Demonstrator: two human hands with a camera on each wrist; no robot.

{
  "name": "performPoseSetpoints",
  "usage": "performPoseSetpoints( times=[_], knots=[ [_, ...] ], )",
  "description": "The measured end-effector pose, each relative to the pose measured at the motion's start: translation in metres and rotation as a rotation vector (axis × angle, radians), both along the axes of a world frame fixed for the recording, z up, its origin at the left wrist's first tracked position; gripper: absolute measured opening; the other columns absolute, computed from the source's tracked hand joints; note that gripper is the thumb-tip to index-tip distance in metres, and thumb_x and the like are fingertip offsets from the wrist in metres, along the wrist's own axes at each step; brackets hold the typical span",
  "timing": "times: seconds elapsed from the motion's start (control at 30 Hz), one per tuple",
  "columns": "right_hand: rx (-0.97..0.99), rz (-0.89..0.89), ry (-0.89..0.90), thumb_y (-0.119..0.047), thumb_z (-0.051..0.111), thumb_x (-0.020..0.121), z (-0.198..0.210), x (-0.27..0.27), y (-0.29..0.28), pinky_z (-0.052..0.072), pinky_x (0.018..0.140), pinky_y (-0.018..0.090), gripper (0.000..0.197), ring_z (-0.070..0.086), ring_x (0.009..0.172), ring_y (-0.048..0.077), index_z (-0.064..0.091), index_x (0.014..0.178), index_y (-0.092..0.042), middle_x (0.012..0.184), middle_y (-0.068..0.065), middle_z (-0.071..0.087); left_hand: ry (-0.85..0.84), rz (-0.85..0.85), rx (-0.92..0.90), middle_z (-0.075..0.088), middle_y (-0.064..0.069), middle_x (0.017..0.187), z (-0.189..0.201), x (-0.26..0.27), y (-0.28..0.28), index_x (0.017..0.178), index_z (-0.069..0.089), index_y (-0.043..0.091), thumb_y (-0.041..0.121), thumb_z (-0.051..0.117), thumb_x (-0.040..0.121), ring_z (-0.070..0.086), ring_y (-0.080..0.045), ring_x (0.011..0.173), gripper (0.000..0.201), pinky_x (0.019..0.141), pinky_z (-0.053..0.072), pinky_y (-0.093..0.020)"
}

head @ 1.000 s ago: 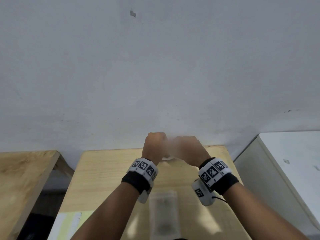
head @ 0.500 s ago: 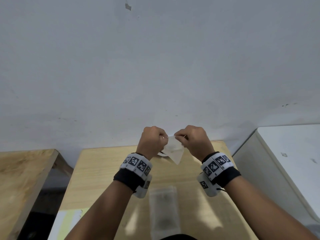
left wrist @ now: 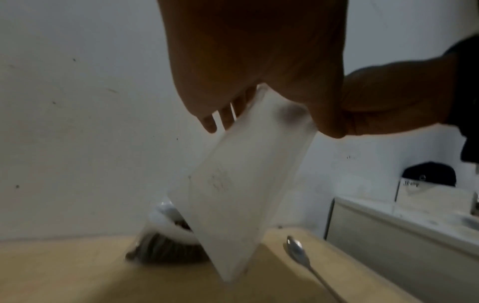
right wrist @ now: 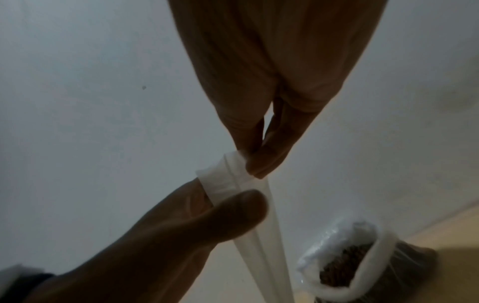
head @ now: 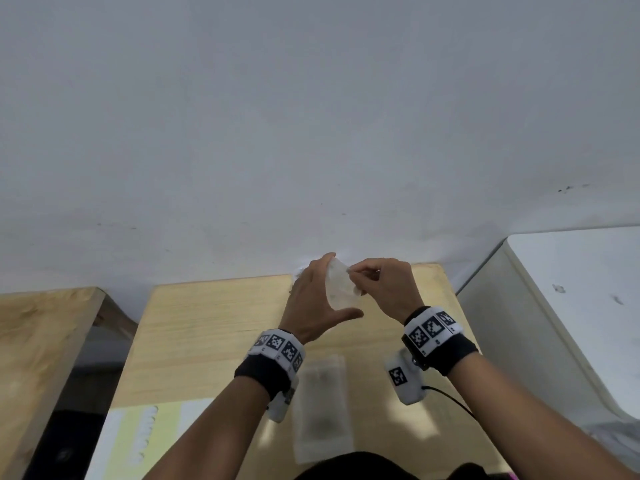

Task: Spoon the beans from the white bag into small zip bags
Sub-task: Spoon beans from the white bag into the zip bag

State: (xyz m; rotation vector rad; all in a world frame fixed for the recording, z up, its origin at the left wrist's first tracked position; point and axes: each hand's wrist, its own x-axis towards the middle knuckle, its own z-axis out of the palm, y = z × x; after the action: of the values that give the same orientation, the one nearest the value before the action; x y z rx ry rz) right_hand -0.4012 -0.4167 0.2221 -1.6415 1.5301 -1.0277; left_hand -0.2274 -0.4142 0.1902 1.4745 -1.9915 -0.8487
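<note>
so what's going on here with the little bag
A person holds a small zip bag up over a wooden table, left hand gripping its side, right hand pinching the top strip, apparently working it open. The white bag of beans stands open behind; the spoon lies untouched. Another zip bag lies nearer the person.

Small zip bag (left wrist: 241,192) is up off the table, clear and frosted, hanging tilted from its top edge, pinched at the zip strip (right wrist: 228,176) from both sides. Below the grip, against the wall, sits the white bag (right wrist: 362,266), mouth rolled open, brown beans (right wrist: 342,264) showing. A metal spoon (left wrist: 300,254) lies flat just beside it.
</note>
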Motion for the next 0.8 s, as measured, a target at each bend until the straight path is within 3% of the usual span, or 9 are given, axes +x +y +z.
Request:
performPoseSetpoints(
  times=[0.13, 0.23, 0.33, 0.4, 0.47, 0.53, 0.63, 0.7, 0.8],
  knots=[
    [0.1, 0.019, -0.062, -0.021, 0.071, 0.088, -0.013, -0.008, 0.007, 0.056, 0.066, 0.018, 0.009, 0.07, 0.061, 0.009, 0.078, 0.084, -0.015, 0.065, -0.003, 0.072, 0.055, -0.02, -0.072, 0.048, 0.017, 0.13, -0.013, -0.006, 0.004, 0.129, 0.043, 0.029, 0.041, 0.082, 0.065, 0.044, -0.008, 0.12, 0.076, 0.097, 0.046, -0.038],
    [0.167, -0.063, 0.004, -0.027, 0.066, 0.092, -0.038, -0.035, 0.009, 0.051, 0.066, 0.012, 0.017, 0.07, 0.065, 0.006, 0.077, 0.083, -0.016, 0.07, -0.002, 0.074, 0.034, -0.015, -0.073, 0.047, 0.012, 0.13, -0.019, -0.005, 0.011, 0.133, 0.041, 0.022, 0.036, 0.084, 0.069, 0.046, -0.01, 0.118, 0.078, 0.095, 0.045, -0.031],
    [0.27, -0.168, 0.254, -0.029, 0.061, 0.095, -0.078, -0.071, 0.018, 0.044, 0.062, 0.023, 0.022, 0.067, 0.071, 0.016, 0.066, 0.073, -0.028, 0.068, -0.004, 0.069, -0.027, 0.014, -0.038, 0.048, 0.003, 0.135, -0.027, -0.001, 0.018, 0.138, 0.039, 0.017, 0.038, 0.084, 0.071, 0.046, -0.013, 0.12, 0.083, 0.093, 0.042, -0.028],
    [0.406, -0.251, 0.39, -0.03, 0.058, 0.095, -0.107, -0.091, 0.027, 0.044, 0.069, 0.028, 0.016, 0.065, 0.086, 0.025, 0.071, 0.087, -0.026, 0.083, 0.002, 0.071, -0.037, 0.028, -0.012, 0.046, 0.002, 0.138, -0.031, 0.001, 0.022, 0.14, 0.037, 0.016, 0.039, 0.084, 0.072, 0.046, -0.014, 0.12, 0.086, 0.094, 0.042, -0.029],
    [0.519, -0.297, 0.454, -0.031, 0.059, 0.095, -0.132, -0.102, 0.035, 0.048, 0.085, 0.034, 0.024, 0.063, 0.102, 0.029, 0.071, 0.109, -0.017, 0.102, 0.007, 0.072, -0.048, 0.048, 0.004, 0.047, 0.001, 0.138, -0.035, 0.003, 0.025, 0.141, 0.037, 0.016, 0.041, 0.084, 0.071, 0.048, -0.015, 0.12, 0.088, 0.092, 0.042, -0.028],
    [0.582, -0.304, 0.463, -0.034, 0.063, 0.092, -0.148, -0.104, 0.041, 0.052, 0.086, 0.037, 0.027, 0.064, 0.097, 0.031, 0.07, 0.106, -0.012, 0.099, 0.01, 0.071, -0.059, 0.065, 0.011, 0.048, 0.0, 0.137, -0.038, 0.002, 0.029, 0.142, 0.037, 0.015, 0.042, 0.085, 0.071, 0.048, -0.015, 0.12, 0.09, 0.094, 0.042, -0.027],
    [0.598, -0.268, 0.494, -0.033, 0.068, 0.089, -0.161, -0.097, 0.042, 0.057, 0.073, 0.038, 0.025, 0.065, 0.078, 0.029, 0.066, 0.089, -0.007, 0.083, 0.01, 0.069, -0.053, 0.092, 0.025, 0.05, -0.003, 0.137, -0.039, 0.002, 0.034, 0.141, 0.039, 0.013, 0.037, 0.087, 0.07, 0.05, -0.016, 0.12, 0.089, 0.098, 0.044, -0.03],
    [0.614, -0.243, 0.521, -0.027, 0.069, 0.088, -0.164, -0.093, 0.039, 0.056, 0.072, 0.036, 0.02, 0.065, 0.082, 0.029, 0.065, 0.093, -0.008, 0.089, 0.011, 0.069, -0.054, 0.117, 0.041, 0.05, -0.003, 0.136, -0.039, 0.002, 0.037, 0.141, 0.039, 0.014, 0.037, 0.087, 0.07, 0.049, -0.014, 0.119, 0.088, 0.1, 0.044, -0.033],
    [0.64, -0.25, 0.512, -0.022, 0.069, 0.088, -0.167, -0.092, 0.032, 0.055, 0.071, 0.033, 0.018, 0.067, 0.085, 0.031, 0.069, 0.099, -0.007, 0.095, 0.013, 0.072, -0.041, 0.152, 0.04, 0.048, -0.002, 0.138, -0.042, 0.003, 0.042, 0.143, 0.037, 0.014, 0.035, 0.087, 0.071, 0.042, -0.006, 0.119, 0.09, 0.1, 0.037, -0.026]
  ],
)
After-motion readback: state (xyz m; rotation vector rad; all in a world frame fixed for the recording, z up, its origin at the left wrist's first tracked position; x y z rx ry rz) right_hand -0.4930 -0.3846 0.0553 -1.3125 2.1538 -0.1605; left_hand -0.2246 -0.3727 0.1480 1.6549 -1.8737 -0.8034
